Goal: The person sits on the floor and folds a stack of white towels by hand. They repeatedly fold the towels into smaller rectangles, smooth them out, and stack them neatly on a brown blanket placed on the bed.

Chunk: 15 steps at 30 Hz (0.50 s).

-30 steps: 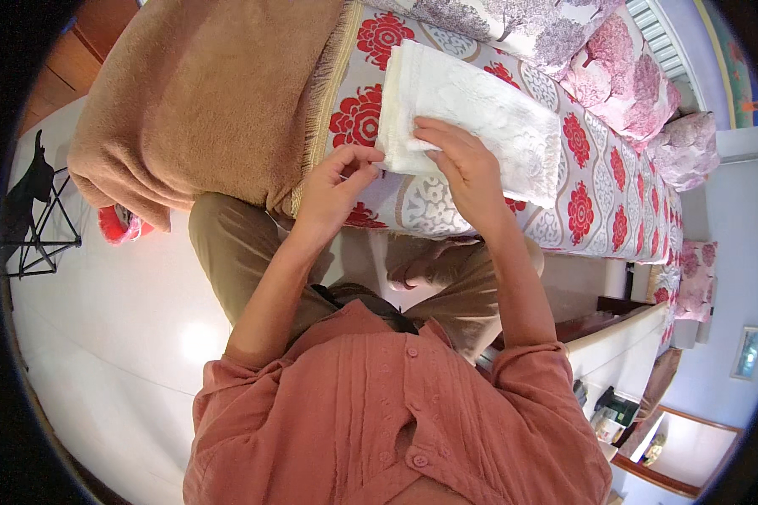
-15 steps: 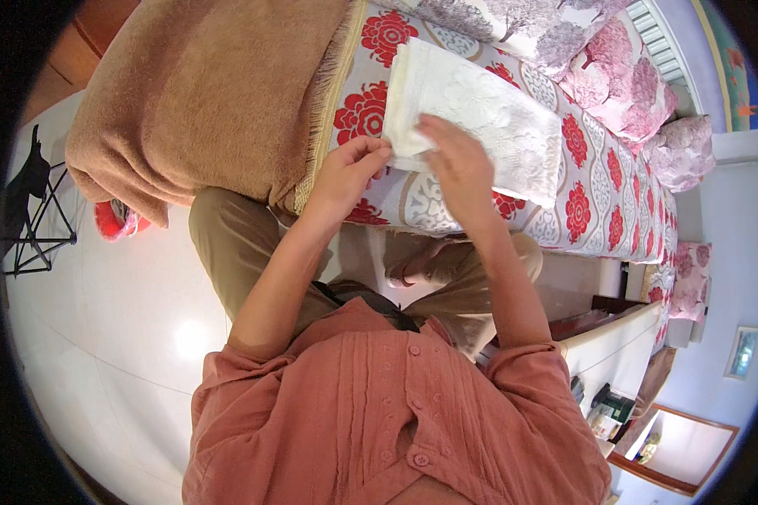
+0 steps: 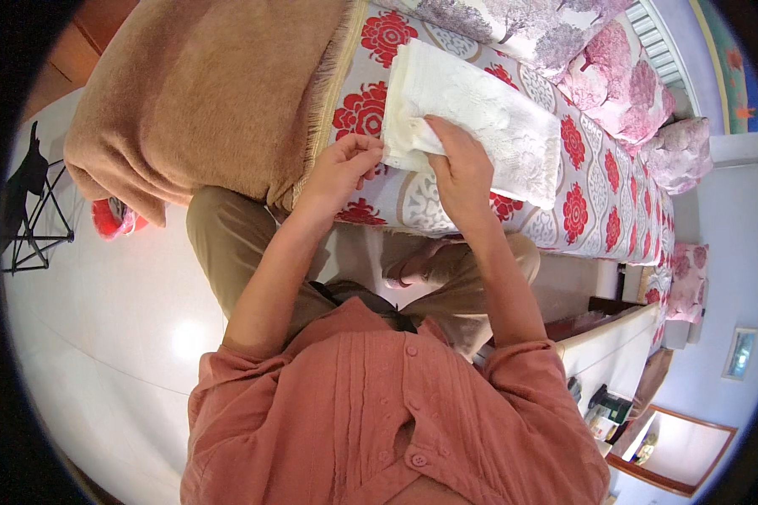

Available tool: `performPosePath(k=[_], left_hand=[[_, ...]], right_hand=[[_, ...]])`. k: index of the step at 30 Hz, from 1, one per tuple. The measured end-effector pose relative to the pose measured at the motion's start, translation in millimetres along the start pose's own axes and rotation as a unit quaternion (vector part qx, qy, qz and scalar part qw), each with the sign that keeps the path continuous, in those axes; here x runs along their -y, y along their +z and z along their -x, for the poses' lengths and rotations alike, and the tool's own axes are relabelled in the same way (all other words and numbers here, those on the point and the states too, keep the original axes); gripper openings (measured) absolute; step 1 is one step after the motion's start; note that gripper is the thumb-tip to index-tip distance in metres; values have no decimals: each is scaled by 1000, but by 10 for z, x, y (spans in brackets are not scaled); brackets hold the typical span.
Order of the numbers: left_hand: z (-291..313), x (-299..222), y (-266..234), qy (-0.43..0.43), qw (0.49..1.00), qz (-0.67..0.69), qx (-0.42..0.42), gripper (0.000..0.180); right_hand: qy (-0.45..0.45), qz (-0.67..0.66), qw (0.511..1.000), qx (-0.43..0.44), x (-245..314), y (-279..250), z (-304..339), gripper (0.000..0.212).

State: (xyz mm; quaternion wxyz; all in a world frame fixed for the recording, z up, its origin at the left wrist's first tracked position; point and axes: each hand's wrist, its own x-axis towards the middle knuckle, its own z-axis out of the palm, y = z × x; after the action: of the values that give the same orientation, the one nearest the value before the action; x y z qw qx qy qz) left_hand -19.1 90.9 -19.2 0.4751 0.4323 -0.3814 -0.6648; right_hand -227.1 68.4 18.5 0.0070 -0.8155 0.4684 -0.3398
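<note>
A folded white cloth (image 3: 497, 114) with a raised pattern lies on the flowered bed cover (image 3: 574, 210) in front of me. My left hand (image 3: 342, 173) is closed in a pinch at the cloth's near left corner, thumb against the fingers. On the near edge, my right hand (image 3: 465, 175) grips a bunched bit of the same cloth, its fingertips partly hidden by the fabric. The cloth's layers show as stacked edges along its left side.
Left of the cloth, a brown blanket (image 3: 202, 93) hangs over the bed's side. Patterned pillows (image 3: 619, 80) line the far side. A black folding stool (image 3: 32, 210) stands on the floor at left; a pale cabinet (image 3: 611, 345) is at right.
My right hand has gone from a blurred sweep over the cloth to gripping its near edge, where the fabric now bunches up. My left hand stays at the corner.
</note>
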Motion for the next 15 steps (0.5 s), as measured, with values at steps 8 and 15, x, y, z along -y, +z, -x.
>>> performPosePath(k=[8,15], left_hand=[[30,-44,32,5,1000,14,-19,15],[17,-43,26,17,1000,15,-15,16]], right_hand=[[-63,73,992,76,144,49,-63,55],[-38,37,998,43,24,22,-55,56]])
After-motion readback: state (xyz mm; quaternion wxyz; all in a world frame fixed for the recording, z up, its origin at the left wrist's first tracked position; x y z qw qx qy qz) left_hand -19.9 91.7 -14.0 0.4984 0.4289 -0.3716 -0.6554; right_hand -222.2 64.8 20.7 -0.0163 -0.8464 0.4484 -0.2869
